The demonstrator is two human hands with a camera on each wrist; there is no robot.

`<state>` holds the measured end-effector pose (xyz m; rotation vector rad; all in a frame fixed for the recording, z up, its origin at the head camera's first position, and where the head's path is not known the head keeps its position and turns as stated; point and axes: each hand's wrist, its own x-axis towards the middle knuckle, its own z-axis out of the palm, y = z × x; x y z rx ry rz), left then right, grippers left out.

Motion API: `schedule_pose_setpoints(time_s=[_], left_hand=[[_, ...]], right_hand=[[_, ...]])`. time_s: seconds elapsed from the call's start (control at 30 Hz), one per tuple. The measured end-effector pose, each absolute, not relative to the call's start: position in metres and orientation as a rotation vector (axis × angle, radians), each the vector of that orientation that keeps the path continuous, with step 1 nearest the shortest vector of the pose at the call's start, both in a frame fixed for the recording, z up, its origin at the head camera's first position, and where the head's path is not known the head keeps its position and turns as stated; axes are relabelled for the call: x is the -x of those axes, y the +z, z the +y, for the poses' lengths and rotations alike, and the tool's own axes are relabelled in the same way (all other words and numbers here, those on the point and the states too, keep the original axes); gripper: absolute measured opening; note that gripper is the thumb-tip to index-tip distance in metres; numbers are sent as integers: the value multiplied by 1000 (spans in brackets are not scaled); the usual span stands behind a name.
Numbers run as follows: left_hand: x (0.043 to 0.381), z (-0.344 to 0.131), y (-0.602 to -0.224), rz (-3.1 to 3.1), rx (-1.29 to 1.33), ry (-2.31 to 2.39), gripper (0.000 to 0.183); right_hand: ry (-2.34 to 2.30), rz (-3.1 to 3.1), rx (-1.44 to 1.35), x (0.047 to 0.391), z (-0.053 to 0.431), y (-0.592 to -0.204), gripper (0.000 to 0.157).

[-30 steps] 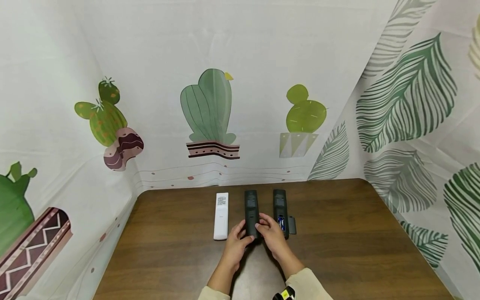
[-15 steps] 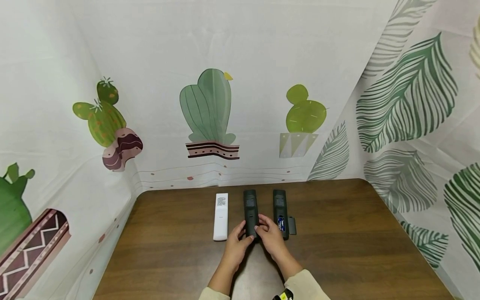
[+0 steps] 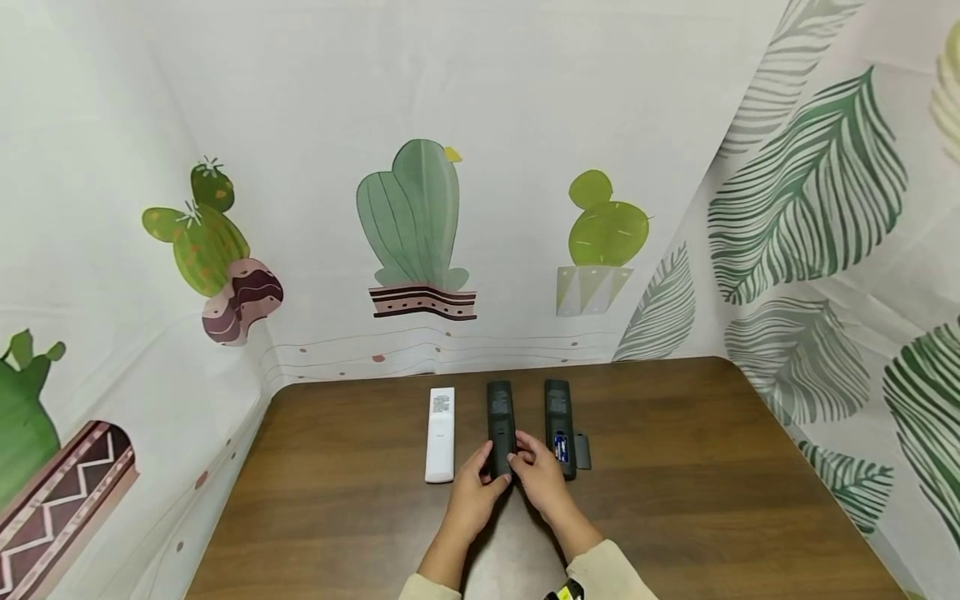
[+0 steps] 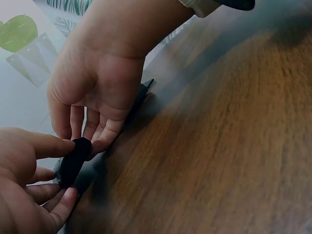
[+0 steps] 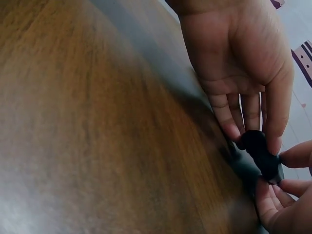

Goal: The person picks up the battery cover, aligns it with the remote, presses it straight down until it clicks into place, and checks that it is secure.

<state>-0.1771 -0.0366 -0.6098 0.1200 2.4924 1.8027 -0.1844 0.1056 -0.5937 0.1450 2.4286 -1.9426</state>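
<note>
A dark remote control (image 3: 500,417) lies back side up in the middle of the row, its near end between both hands. My left hand (image 3: 470,496) grips its left edge, thumb at the near end and fingers along the side. From the right, my right hand (image 3: 543,483) pinches the same remote, its thumb on the back face. In the left wrist view, the remote's near end (image 4: 73,163) shows edge-on between the fingers of both hands. The right wrist view also has this dark end (image 5: 263,153) between the two hands.
Left of the hands, a white remote (image 3: 441,442) lies face down. To the right, another dark remote (image 3: 557,408) has its compartment open with blue batteries (image 3: 561,447) inside. Beside it lies a dark battery cover (image 3: 582,452). A patterned cloth stands behind the wooden table (image 3: 322,467).
The far end of the middle dark remote has swung very slightly left. Both hands keep their hold on it with little movement.
</note>
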Motion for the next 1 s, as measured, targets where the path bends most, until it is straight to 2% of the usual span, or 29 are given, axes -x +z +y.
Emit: schedule_pose_setpoints(time_s=[1.0], left_hand=[[176, -36, -612, 2686, -195, 1608, 63]], right_hand=[[-1662, 2719, -89, 184, 99, -593, 49]])
